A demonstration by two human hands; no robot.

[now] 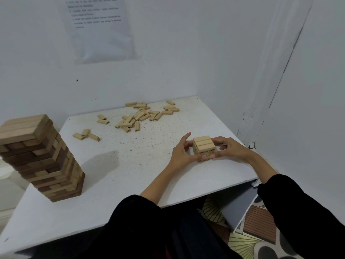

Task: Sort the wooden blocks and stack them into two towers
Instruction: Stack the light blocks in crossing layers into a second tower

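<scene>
The small tower (203, 148) sits near the right edge of the table (130, 165), a bit in from the front edge. It is only a few layers high, made of pale blocks, and its top layer shows three blocks side by side. The left hand (182, 152) cups its left side and the right hand (228, 147) cups its right side, with the fingers curled in narrow and pressing on the blocks. Two fingertips (206, 157) meet on the front face, low down. I think both hands squeeze from the sides so the blocks line up straight and the layers sit flat, because a crooked bottom would make the tower tip later. The loose blocks (141, 115) lie in a messy heap near the back edge, well apart from the hands, and three more (85, 135) lie alone toward the left. They are all pale like the small tower, so they look like the ones that belong on it. The big tower (43, 157) stands at the left edge, close to the front, tall and made of darker wood. It looks a little twisted, so it is good that it stands far from the busy hands. A paper (100, 28) with print hangs on the wall behind, too blurry to read. The small tower has a long way to go
</scene>
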